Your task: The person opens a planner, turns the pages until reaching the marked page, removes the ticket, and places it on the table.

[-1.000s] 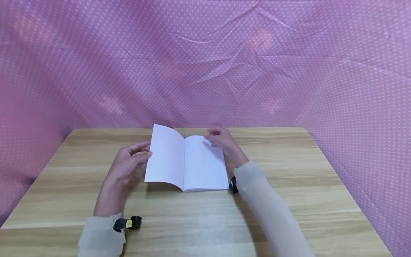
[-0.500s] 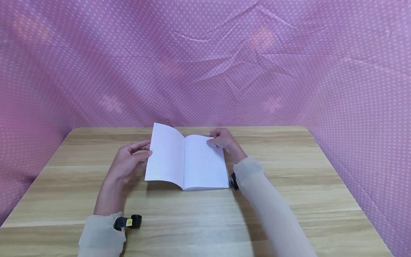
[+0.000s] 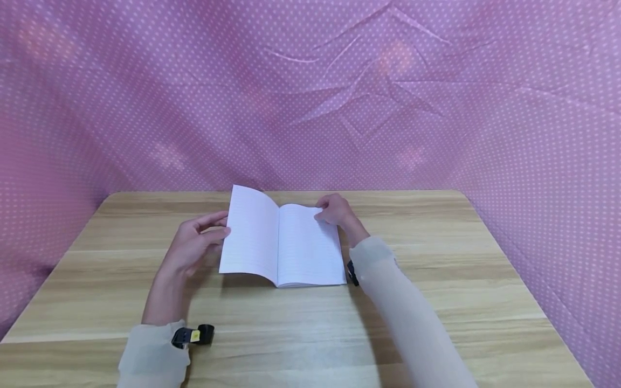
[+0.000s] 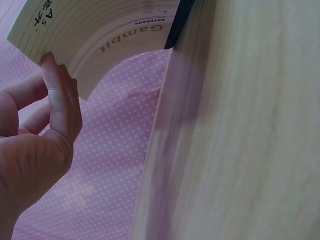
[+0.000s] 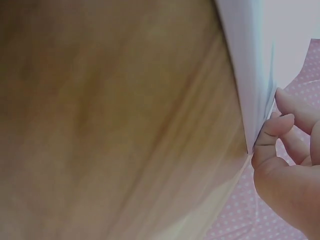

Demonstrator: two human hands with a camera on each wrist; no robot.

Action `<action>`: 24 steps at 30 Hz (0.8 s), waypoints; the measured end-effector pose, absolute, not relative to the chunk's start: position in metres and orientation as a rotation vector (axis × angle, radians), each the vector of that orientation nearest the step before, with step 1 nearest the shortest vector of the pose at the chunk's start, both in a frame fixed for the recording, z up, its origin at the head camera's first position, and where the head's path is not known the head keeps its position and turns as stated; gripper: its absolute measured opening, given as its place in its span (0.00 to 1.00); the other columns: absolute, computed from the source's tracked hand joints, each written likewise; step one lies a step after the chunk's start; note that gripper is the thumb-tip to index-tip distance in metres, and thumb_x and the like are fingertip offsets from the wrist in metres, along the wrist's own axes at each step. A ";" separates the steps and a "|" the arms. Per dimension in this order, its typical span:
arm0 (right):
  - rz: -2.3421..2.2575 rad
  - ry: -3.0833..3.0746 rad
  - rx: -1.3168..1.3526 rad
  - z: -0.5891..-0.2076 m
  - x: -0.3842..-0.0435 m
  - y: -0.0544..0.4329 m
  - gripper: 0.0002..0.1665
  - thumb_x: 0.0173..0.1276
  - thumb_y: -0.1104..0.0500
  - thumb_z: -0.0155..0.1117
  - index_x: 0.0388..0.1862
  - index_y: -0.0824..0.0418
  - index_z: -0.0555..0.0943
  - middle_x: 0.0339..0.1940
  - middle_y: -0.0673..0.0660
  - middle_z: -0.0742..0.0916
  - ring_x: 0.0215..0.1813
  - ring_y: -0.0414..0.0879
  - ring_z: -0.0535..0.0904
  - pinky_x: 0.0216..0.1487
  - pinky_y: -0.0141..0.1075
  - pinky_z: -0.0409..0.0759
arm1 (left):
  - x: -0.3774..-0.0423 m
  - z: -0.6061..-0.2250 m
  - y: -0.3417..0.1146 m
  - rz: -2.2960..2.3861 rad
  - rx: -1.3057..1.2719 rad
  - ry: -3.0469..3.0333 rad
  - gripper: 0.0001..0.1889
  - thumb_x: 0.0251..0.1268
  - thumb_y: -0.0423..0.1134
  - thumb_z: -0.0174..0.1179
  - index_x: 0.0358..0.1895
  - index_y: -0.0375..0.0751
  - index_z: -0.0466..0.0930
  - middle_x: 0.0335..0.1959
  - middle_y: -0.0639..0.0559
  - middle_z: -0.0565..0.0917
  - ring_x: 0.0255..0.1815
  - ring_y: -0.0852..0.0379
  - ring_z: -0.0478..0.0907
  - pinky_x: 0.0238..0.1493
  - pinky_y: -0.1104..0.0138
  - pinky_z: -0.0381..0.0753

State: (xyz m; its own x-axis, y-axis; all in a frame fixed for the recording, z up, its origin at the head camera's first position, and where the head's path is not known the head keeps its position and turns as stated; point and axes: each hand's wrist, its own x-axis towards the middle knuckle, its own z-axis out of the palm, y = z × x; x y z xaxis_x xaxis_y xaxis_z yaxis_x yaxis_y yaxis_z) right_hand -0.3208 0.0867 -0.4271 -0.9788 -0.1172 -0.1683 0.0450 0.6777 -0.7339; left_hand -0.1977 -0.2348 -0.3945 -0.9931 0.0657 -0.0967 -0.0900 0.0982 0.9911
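Note:
An open notebook point(image 3: 308, 250) with white lined pages lies mid-table, its left side lifted and curving up from the spine. My left hand point(image 3: 191, 242) pinches the outer edge of that raised side, thumb on the page and fingers behind. On the underside, the left wrist view shows a printed cover point(image 4: 117, 37) reading "Gambit NOTEBOOK", with handwritten marks. At the top right corner of the right-hand pages, my right hand point(image 3: 337, 211) pinches the paper edge. In the right wrist view, its fingertips meet at the edge of the page stack point(image 5: 252, 75).
The notebook rests on a light wood-grain table point(image 3: 301, 334) with rounded far corners. Pink polka-dot cloth point(image 3: 310, 97) hangs behind the table and along both sides. A black strap device point(image 3: 194, 336) sits at the left sleeve's cuff.
My right hand has shifted slightly right, from hovering over the right page to its top corner, and its fingers have closed on the edge. The left hand stays in place.

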 end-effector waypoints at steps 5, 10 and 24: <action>-1.133 2.713 -0.054 -0.426 -0.320 0.086 0.20 0.64 0.65 0.72 0.56 0.63 0.84 0.55 0.60 0.83 0.58 0.53 0.77 0.62 0.45 0.78 | -0.197 -0.394 -0.234 2.040 -0.024 2.242 0.28 0.71 0.35 0.64 0.71 0.31 0.70 0.54 0.43 0.75 0.44 0.58 0.82 0.42 0.68 0.87; -1.122 2.726 -0.070 -0.427 -0.321 0.086 0.19 0.65 0.64 0.72 0.55 0.62 0.84 0.56 0.59 0.83 0.59 0.53 0.77 0.64 0.45 0.77 | -0.197 -0.394 -0.234 2.049 -0.024 2.241 0.28 0.71 0.34 0.64 0.71 0.31 0.70 0.53 0.43 0.75 0.44 0.58 0.83 0.42 0.67 0.87; -0.984 2.889 -0.122 -0.425 -0.320 0.087 0.09 0.64 0.66 0.70 0.44 0.62 0.84 0.47 0.58 0.86 0.49 0.52 0.81 0.54 0.43 0.81 | -0.195 -0.394 -0.235 2.018 -0.024 2.261 0.29 0.71 0.34 0.63 0.72 0.30 0.68 0.57 0.42 0.76 0.43 0.59 0.83 0.42 0.70 0.86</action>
State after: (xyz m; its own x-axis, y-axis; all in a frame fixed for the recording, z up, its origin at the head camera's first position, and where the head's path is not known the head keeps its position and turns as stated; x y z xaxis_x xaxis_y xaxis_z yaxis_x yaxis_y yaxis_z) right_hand -0.3203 0.0871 -0.4247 -0.9930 -0.1035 -0.0563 -0.0476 0.7895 -0.6119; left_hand -0.1947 -0.2348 -0.3945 -0.9937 0.0621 -0.0931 -0.0855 0.1155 0.9896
